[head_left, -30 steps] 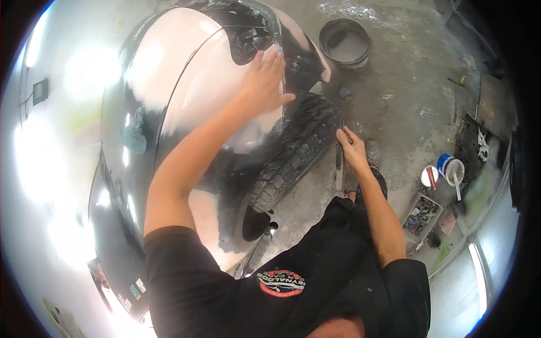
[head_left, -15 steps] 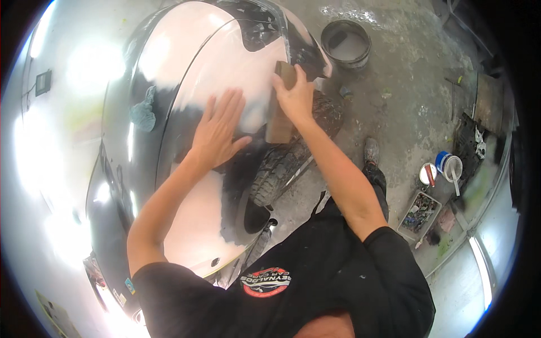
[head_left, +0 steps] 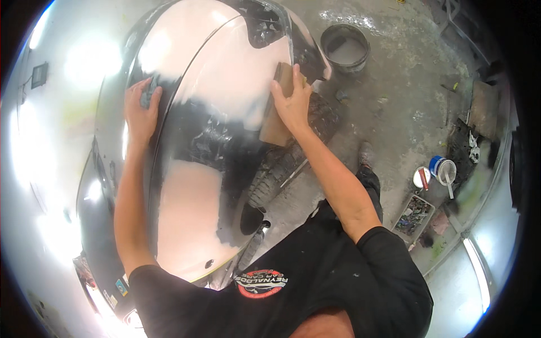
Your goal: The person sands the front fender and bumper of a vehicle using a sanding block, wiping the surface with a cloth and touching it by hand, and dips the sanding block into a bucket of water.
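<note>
My left hand [head_left: 141, 115] is at a blue-green cloth [head_left: 147, 97] on the dark part of the car body, with the fingers and thumb curled around it. My right hand [head_left: 294, 106] grips a long brown sanding block [head_left: 275, 128] at the edge of the fender [head_left: 189, 197], above the wheel. Pale pink primer covers much of that panel. Between its primed areas lies a dark patch with shiny wet-looking streaks. Just beyond the block's lower end the tyre [head_left: 270, 183] shows in part.
A dark bucket of greyish liquid [head_left: 345, 49] stands on the concrete floor at the far right. Further right are a blue-and-white tub [head_left: 446, 170] with a stick, a round white lid [head_left: 421, 178], and a grey tray [head_left: 414, 218] of small bits.
My left hand has moved left off the fender panel and closed around the cloth. My right hand remains on the block, which has shifted slightly and tilted.
</note>
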{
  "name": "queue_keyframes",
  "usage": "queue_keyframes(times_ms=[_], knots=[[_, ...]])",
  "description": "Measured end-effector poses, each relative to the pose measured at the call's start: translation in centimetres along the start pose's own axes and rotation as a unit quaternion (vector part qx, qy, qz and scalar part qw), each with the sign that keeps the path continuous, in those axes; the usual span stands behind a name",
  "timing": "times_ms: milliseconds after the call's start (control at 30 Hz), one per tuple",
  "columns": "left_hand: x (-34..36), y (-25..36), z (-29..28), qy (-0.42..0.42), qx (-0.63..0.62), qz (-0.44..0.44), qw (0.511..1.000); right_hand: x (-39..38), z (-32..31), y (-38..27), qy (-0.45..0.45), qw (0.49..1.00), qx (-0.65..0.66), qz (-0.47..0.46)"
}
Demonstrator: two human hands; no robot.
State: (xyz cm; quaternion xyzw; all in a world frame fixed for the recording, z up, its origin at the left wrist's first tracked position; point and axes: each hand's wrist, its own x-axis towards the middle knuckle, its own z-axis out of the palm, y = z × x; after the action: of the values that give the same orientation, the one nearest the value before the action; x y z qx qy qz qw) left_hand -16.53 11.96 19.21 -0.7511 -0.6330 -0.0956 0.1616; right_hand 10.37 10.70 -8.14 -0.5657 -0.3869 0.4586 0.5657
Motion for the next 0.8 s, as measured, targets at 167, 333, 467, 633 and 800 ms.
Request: queue_keyframes(times_ms=[167, 333, 467, 633, 800], knots=[[1.0, 5.6, 1.0, 0.008, -0.118, 0.111, 0.987, -1.3, 0.3, -2.2, 0.019, 0.996, -0.014, 0.09], [4.3, 6.1, 2.5, -0.047, -0.164, 0.105, 0.98, 0.3, -1.3, -1.1, -0.029, 0.991, -0.121, 0.045], [5.4, 5.5, 3.6, -0.049, -0.176, 0.146, 0.972, 0.3, -2.1, 0.1, -0.043, 0.994, -0.092, -0.049], [7.0, 5.7, 5.7, -0.07, -0.204, 0.18, 0.96, -0.6, -0.3, 1.1, -0.007, 0.999, -0.035, -0.039], [7.1, 6.0, 5.6, -0.058, -0.196, 0.199, 0.959, 3.2, 1.7, -1.4, 0.039, 0.996, -0.078, -0.008]])
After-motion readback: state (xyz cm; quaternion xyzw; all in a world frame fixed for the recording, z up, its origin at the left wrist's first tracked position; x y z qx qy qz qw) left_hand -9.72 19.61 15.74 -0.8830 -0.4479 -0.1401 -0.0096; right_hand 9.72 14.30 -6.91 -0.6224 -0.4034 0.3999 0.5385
